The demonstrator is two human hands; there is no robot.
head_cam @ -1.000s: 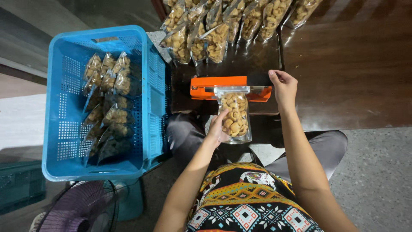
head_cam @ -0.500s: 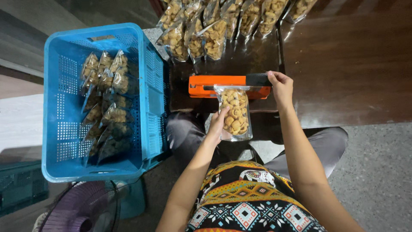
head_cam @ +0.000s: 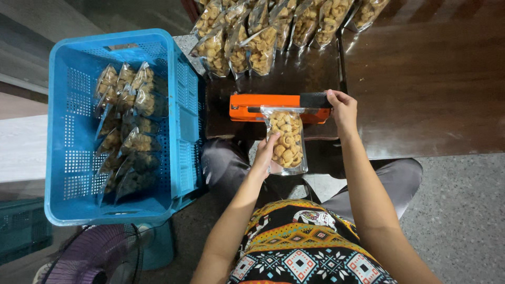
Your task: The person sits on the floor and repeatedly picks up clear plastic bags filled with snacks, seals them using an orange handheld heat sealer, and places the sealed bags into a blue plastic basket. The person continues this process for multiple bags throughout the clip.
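Note:
A clear bag of golden snacks [head_cam: 286, 138] hangs with its top edge inside an orange heat sealer [head_cam: 273, 105] at the near edge of a dark wooden table [head_cam: 431, 89]. My left hand [head_cam: 266, 153] grips the bag's left side. My right hand [head_cam: 342, 108] presses down on the sealer's black handle end [head_cam: 314, 100], and the sealer's arm lies closed on the bag.
A blue perforated crate [head_cam: 68, 173] at left holds several sealed snack bags [head_cam: 126, 126]. More filled bags [head_cam: 263, 31] lie in a row at the table's far side. A purple fan [head_cam: 94, 257] stands at bottom left. My knees are under the table edge.
The sealer arm has come down on the bag's top under my right hand. My left hand stays on the bag.

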